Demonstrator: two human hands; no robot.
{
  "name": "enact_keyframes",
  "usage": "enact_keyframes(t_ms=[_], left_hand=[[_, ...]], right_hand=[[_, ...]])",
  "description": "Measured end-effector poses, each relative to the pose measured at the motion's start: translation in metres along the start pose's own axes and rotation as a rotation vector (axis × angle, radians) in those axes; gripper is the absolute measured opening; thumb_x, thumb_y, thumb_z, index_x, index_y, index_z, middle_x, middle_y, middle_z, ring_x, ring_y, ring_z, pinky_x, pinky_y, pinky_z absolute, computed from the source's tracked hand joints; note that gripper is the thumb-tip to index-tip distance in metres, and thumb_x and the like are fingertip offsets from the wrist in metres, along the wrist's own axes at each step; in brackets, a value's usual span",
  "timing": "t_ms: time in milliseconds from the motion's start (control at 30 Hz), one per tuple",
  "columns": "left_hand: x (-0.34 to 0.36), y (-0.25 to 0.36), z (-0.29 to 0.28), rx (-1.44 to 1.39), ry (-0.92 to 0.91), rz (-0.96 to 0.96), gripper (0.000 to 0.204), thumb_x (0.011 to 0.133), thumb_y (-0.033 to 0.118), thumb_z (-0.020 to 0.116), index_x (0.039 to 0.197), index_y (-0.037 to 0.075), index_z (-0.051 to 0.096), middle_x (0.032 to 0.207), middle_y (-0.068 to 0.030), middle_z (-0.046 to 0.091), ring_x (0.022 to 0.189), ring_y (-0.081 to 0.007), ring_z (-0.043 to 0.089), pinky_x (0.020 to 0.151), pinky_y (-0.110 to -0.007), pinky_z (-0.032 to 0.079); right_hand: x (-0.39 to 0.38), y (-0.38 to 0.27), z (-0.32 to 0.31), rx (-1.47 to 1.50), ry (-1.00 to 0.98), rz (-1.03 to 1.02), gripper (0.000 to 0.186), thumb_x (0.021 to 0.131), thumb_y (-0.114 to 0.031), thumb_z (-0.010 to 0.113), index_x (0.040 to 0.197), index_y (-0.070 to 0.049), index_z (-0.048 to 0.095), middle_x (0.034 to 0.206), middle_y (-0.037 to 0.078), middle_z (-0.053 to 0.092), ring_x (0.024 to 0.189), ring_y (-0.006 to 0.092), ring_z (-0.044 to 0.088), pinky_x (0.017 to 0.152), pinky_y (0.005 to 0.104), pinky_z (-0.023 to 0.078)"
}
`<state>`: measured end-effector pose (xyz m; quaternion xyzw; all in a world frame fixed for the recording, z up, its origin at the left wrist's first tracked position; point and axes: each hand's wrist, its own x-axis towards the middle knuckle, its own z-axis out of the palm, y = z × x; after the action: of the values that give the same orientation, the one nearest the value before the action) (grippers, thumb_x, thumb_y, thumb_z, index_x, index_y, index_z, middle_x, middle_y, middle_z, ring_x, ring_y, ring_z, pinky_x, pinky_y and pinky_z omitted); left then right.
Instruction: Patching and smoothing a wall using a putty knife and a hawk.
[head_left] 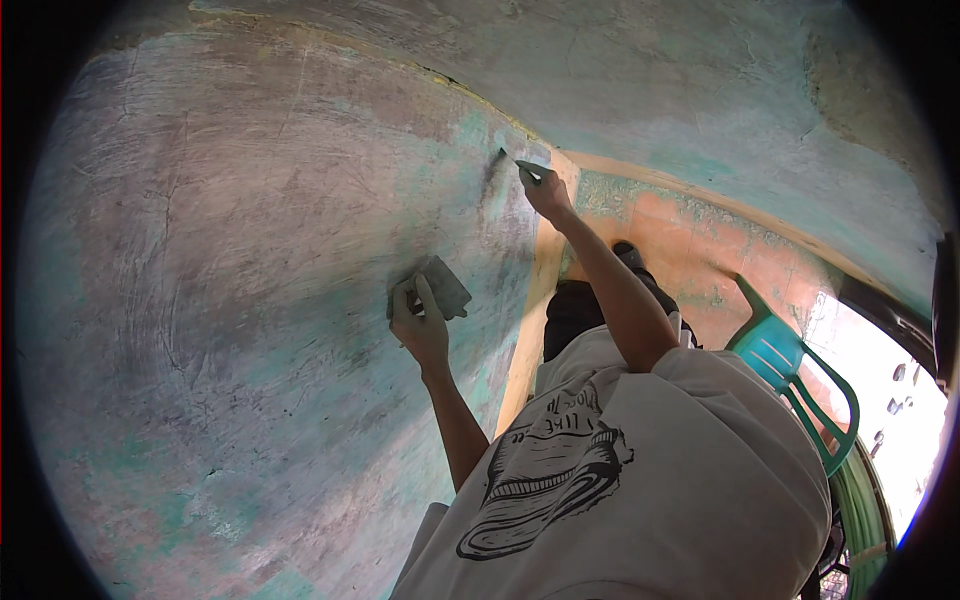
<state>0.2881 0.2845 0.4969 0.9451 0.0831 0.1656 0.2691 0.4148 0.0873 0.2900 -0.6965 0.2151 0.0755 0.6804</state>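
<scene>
Up by the corner, my right hand [545, 192] grips a small putty knife [513, 157], its blade on the mottled wall [200, 250] at a patch of smeared grey. Lower and to the left, my left hand [418, 320] is closed on a grey flat plate [446, 288], perhaps a wide spreader, held close to the wall. Whether the plate touches the wall I cannot tell.
A pale beam [543, 260] runs along the corner beside an orange, flaking surface [690, 250]. A teal plastic chair [762, 350] is at the right, with a green coil [865, 520] below and a bright opening [900, 420] beyond. A grey surface [700, 80] spans the top.
</scene>
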Motion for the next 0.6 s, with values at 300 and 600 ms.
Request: enact_keyframes(t_ms=[300,600], left_hand=[[-0.002,-0.004,0.002,-0.010,-0.014,-0.027,0.024,0.104,0.024,0.067,0.099,0.002,0.073,0.087,-0.0132,0.075,0.077,-0.0199,0.074,0.061,-0.033,0.057],[-0.003,-0.002,0.004,-0.027,0.015,0.000,0.021,0.104,0.020,0.067,0.097,0.002,0.072,0.085,-0.0098,0.075,0.074,-0.0171,0.073,0.063,-0.032,0.057]], right_hand=[[0.009,0.006,0.006,0.029,0.031,0.021,0.035,0.103,-0.032,0.063,0.134,-0.021,0.072,0.112,0.021,0.075,0.092,0.0286,0.075,0.079,0.0389,0.056],[0.011,0.010,-0.001,0.011,-0.031,0.013,0.037,0.102,-0.032,0.061,0.134,-0.017,0.071,0.110,0.024,0.075,0.096,0.0316,0.076,0.082,0.0396,0.057]])
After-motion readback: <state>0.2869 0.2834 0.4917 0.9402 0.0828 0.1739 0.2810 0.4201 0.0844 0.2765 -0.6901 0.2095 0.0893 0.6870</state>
